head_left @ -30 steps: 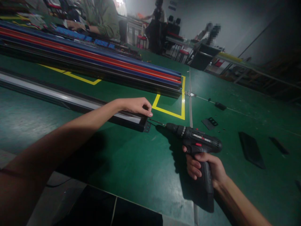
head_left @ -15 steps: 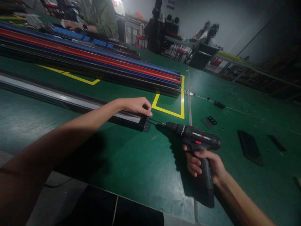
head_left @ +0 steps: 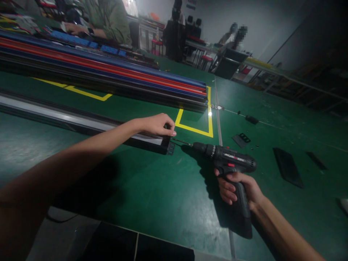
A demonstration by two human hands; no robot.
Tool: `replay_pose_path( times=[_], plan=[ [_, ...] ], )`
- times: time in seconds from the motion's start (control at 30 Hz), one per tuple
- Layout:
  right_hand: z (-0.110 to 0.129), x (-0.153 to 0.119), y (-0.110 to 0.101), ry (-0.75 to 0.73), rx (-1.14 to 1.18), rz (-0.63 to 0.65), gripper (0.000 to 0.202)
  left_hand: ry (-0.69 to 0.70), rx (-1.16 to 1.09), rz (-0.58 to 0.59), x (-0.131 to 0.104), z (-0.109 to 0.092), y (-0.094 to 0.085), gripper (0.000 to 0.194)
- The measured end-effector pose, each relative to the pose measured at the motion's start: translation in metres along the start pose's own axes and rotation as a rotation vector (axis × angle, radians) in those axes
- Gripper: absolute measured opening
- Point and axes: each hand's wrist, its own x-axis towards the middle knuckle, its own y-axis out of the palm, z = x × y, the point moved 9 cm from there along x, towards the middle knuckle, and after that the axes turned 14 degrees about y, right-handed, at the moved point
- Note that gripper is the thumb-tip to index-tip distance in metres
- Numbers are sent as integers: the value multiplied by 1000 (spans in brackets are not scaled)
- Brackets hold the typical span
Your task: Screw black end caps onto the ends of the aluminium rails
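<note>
My right hand (head_left: pixel 240 188) is wrapped round the grip of a black power drill (head_left: pixel 231 159), whose long bit points left. The tip of the bit meets the end of a long black profile (head_left: pixel 144 143) with a pale strip, beside a small slotted black end plate (head_left: pixel 170 148). My left hand (head_left: pixel 161 125) is over that same end, thumb and fingertips pinched together close to the bit tip. What lies between those fingertips, if anything, is too small to make out.
Behind lies a bundle of blue, red and black profiles (head_left: pixel 163 85) on the green table (head_left: pixel 168 195). A slotted plate (head_left: pixel 241 140), a black flat piece (head_left: pixel 287 166) and small dark parts lie at right. A person's sleeve (head_left: pixel 115 23) shows across the table.
The view has shifted slightly. The drill and both hands keep nearly the same position at the profile's end.
</note>
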Motion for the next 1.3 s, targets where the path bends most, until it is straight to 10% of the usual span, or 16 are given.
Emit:
replay_pose_path(
  times=[1.3],
  plan=[
    [0, 3, -2, 46, -21, -28, 26, 27, 34, -26, 0, -11, -3, 34]
  ],
)
